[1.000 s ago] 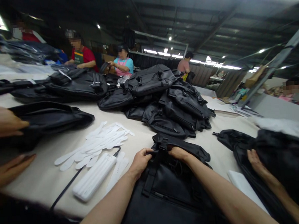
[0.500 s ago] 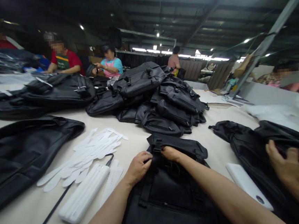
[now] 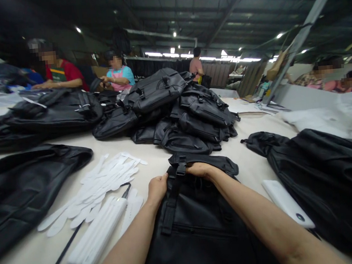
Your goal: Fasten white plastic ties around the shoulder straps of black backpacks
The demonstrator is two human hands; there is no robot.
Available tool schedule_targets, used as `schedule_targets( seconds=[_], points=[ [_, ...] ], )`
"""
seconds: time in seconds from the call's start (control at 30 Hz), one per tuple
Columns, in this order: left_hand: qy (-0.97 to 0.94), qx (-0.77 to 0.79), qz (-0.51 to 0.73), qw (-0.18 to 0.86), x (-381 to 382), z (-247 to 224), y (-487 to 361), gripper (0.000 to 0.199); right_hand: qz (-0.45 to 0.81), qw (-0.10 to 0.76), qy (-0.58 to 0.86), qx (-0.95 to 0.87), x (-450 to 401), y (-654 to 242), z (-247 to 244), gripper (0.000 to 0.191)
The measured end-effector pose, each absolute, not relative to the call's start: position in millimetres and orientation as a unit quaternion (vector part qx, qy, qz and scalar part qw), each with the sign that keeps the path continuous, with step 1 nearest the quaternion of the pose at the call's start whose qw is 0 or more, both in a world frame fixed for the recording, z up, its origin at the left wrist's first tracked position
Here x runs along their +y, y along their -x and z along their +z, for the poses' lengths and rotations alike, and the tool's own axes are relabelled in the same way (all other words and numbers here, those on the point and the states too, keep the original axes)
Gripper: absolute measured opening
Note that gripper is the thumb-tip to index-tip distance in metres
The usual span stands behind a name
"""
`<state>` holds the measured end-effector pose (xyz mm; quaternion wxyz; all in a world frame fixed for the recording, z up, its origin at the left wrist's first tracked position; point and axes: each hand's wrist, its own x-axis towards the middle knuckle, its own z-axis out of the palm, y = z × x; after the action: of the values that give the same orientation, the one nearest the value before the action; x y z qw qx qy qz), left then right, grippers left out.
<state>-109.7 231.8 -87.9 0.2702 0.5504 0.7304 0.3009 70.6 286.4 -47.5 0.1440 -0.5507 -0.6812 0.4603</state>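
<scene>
A black backpack [image 3: 202, 216] lies in front of me, its top flap [image 3: 207, 160] at the far end. My left hand [image 3: 158, 188] is closed on the bag's left upper edge, thumb uppermost. My right hand [image 3: 200, 169] reaches under the flap, beside a black buckle [image 3: 181, 168]; its fingers are hidden in there. A strap [image 3: 169, 208] runs down the bag's left side, and a zip crosses its front panel.
Black backpacks are heaped [image 3: 167, 108] behind. Another black bag [image 3: 21, 195] lies at left, with white strips [image 3: 97, 188] and a white corded device [image 3: 98, 233] nearby. At right are a white power-bank-like object [image 3: 287, 202] and more black bags [image 3: 328, 176]. Several people work beyond.
The left hand has closed on the bag's edge, its fingers now tucked in. Another person's hand at the right has gone from view. The right hand stays under the flap.
</scene>
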Motion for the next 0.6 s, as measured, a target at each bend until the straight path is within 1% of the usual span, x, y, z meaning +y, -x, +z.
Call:
schedule_targets(
  seconds=[0.07, 0.13, 0.3, 0.37, 0.47, 0.5, 0.53, 0.6],
  points=[
    [-0.565, 0.724, 0.299, 0.261, 231.3, -87.9, 109.0, 0.045, 0.425, 0.112, 0.549, -0.711, 296.3, -66.5, -46.9, 0.024],
    [-0.577, 0.719, 0.297, 0.248, 230.4, -88.3, 110.8, 0.043, 0.387, 0.097, 0.564, -0.723, 307.5, -60.5, -49.3, 0.026],
    [-0.585, 0.727, 0.27, 0.238, 225.5, -84.6, 117.5, 0.037, 0.322, 0.104, 0.568, -0.75, 310.0, -55.1, -63.0, 0.034],
    [-0.596, 0.74, 0.25, 0.186, 222.0, -79.7, 115.0, 0.034, 0.307, 0.119, 0.553, -0.765, 304.8, -55.7, -65.4, 0.037],
    [-0.68, 0.699, 0.221, 0.028, 216.8, -74.5, 106.8, 0.037, 0.286, 0.141, 0.537, -0.781, 305.4, -54.3, -62.4, 0.037],
    [-0.713, 0.671, 0.206, -0.005, 215.9, -74.8, 104.6, 0.037, 0.279, 0.147, 0.534, -0.785, 308.1, -53.1, -60.2, 0.036],
    [-0.739, 0.647, 0.189, -0.013, 215.6, -76.3, 103.5, 0.038, 0.271, 0.152, 0.531, -0.789, 311.2, -51.5, -57.6, 0.035],
    [-0.761, 0.63, 0.152, 0.011, 217.7, -82.5, 104.9, 0.038, 0.252, 0.167, 0.525, -0.796, 315.2, -47.3, -51.7, 0.032]
  ],
)
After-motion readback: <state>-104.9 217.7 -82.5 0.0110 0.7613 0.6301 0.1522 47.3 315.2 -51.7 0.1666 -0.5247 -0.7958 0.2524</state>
